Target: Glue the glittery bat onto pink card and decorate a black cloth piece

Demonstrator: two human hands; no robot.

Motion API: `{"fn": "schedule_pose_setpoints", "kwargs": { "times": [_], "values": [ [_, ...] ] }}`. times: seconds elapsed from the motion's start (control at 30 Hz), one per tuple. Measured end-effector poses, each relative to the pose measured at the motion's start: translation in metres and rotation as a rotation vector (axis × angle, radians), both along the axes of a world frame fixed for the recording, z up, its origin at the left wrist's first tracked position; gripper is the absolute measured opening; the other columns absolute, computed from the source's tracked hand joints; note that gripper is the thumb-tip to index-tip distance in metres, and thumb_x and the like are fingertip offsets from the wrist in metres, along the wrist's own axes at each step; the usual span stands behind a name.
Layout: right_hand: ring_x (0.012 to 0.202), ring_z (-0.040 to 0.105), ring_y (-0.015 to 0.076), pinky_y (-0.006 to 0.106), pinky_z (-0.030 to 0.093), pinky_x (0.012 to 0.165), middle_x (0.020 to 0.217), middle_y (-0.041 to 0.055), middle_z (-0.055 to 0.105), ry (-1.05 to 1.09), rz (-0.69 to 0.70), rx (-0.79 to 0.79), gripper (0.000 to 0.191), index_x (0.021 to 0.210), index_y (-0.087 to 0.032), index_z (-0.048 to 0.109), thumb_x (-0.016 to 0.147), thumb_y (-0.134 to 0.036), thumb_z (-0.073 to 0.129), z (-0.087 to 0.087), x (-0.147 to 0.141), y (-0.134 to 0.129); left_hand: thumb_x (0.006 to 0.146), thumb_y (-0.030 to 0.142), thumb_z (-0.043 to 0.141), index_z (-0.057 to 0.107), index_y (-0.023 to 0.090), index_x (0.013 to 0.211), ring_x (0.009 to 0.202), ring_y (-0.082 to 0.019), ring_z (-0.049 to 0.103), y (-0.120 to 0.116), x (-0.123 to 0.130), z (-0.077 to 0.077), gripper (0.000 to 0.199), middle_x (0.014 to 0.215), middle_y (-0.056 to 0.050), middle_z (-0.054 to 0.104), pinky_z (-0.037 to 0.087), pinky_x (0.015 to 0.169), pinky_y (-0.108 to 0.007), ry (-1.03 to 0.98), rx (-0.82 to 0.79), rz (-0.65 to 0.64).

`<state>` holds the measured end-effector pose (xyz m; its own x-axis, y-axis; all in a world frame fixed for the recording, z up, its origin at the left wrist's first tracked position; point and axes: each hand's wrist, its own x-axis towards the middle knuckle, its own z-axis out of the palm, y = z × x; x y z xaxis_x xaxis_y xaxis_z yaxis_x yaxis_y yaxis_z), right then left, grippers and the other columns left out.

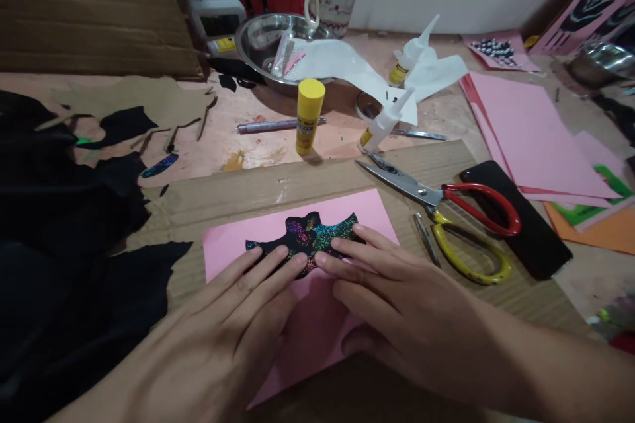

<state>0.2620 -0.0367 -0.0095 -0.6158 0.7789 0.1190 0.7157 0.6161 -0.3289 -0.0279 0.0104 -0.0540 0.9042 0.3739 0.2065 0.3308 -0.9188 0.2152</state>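
Observation:
A black cut-out with a shimmering, multicoloured surface [302, 231] lies flat on a pink sheet of paper [288, 363]. My left hand [253, 304] rests with outstretched fingers on the left half of the cut-out. On its right half lie the fingertips of my right hand [391, 291], also stretched out. The index fingers of both hands nearly meet at the cut-out's lower middle. Neither hand grasps anything; the fingers cover part of the cut-out's lower edge. Under the pink sheet is a piece of brown cardboard [198, 195].
Scissors with red and yellow handles [436, 198] lie at the right, partly over a black phone [526, 231]. A yellow glue stick [308, 117] and a glue bottle [381, 125] stand behind the cardboard. Black material [64, 244] spreads at left; pink sheets [540, 132] lie at right.

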Motion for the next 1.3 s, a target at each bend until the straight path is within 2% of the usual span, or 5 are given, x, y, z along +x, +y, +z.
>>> {"fn": "schedule_pose_setpoints", "kwargs": {
  "times": [0.27,0.57,0.83,1.17,1.3],
  "values": [
    [0.138,0.062,0.0325,0.053,0.033,0.135,0.150,0.0155,0.068,-0.158,0.038,0.094,0.021,0.121,-0.011,0.070,0.104,-0.020,0.061,-0.005,0.003,-0.014,0.106,0.026,0.037,0.060,0.014,0.145,0.140,-0.025,0.062,-0.009,0.019,0.012,0.046,0.152,-0.011,0.068,0.037,0.122,-0.038,-0.007,0.190,0.040],
    [0.151,0.054,0.0389,0.054,0.039,0.132,0.162,0.0221,0.056,-0.215,0.042,0.042,0.025,0.126,-0.008,0.066,0.105,-0.021,0.061,-0.009,0.007,-0.022,0.087,0.009,0.041,0.053,0.009,0.151,0.135,-0.022,0.066,-0.014,0.007,0.014,0.064,0.151,-0.012,0.068,0.056,0.103,-0.031,0.035,0.275,0.012],
    [0.151,0.054,0.0388,0.060,0.041,0.129,0.160,0.0266,0.056,-0.177,0.067,-0.058,0.034,0.128,-0.007,0.068,0.104,-0.031,0.069,-0.001,0.011,-0.016,0.101,0.009,0.035,0.064,0.001,0.124,0.109,-0.036,0.079,-0.025,0.016,0.027,0.039,0.123,-0.029,0.077,0.060,0.095,-0.045,0.073,0.491,0.081],
    [0.140,0.065,0.0360,0.059,0.047,0.123,0.148,0.0216,0.070,-0.039,-0.030,-0.049,0.024,0.112,-0.013,0.075,0.101,-0.033,0.073,0.020,0.010,-0.013,0.103,0.041,0.055,0.075,0.024,0.117,0.087,-0.024,0.078,0.028,0.004,0.026,0.030,0.106,-0.007,0.083,0.060,0.076,-0.033,-0.012,-0.237,0.372],
    [0.112,0.076,0.0260,0.047,0.059,0.106,0.118,0.0141,0.081,0.292,-0.253,0.153,0.011,0.104,-0.018,0.072,0.105,-0.026,0.064,0.014,0.022,-0.039,0.102,0.056,0.052,0.071,0.024,0.077,0.069,-0.022,0.071,0.035,-0.011,0.034,0.044,0.076,-0.002,0.078,0.051,0.063,-0.030,-0.058,-0.240,0.472]
  ]
}}
